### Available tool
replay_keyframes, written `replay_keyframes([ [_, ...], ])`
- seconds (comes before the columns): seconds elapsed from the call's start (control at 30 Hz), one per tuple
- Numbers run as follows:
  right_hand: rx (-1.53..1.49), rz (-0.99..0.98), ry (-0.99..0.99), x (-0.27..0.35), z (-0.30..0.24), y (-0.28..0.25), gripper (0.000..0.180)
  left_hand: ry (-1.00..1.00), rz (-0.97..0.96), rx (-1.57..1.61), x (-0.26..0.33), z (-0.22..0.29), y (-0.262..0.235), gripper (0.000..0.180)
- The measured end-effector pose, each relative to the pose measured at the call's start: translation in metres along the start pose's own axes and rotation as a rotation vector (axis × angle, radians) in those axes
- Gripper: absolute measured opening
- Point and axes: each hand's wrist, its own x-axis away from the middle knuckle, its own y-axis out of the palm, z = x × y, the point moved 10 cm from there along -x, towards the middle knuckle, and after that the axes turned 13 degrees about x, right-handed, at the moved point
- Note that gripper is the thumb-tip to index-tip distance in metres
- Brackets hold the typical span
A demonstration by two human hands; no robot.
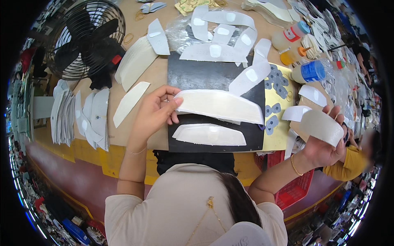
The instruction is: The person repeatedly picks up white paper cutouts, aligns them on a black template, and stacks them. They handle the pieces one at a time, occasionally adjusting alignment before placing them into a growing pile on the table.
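My left hand (155, 107) pinches the left end of a long curved cream fabric piece (217, 102) between thumb and fingers. That piece lies over a black board (197, 74) in front of me. Nearer to me on the board rests a second, shorter cream piece (209, 135) with a pale patch in its middle. Out past the right side of the board, my right hand (322, 151) is raised and closed round a bent cream piece (322, 125). Some of its fingers are hidden behind that piece.
A black fan (86, 41) stands at the far left. White pieces (213, 51) with patches lie at the board's far edge. Bottles (308, 71) and a yellow sheet (281, 137) with grey shapes are on the right. A red basket (295, 190) sits below; a person in yellow (349, 164) is nearby.
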Motion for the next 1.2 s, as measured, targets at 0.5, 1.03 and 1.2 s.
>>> replay_keyframes([
  [0.5, 0.079, -0.082, 0.091, 0.006, 0.026, 0.000, 0.045, 0.107, 0.134, -0.426, -0.015, -0.049, -0.029, 0.043],
  [1.03, 0.130, -0.176, 0.136, -0.010, 0.060, 0.042, 0.046, -0.110, 0.711, -0.473, 0.167, -0.068, -0.201, 0.038],
  [1.2, 0.080, -0.242, 0.135, -0.013, 0.076, 0.058, 0.039, -0.093, 1.197, -0.420, 0.214, -0.060, -0.282, 0.048],
])
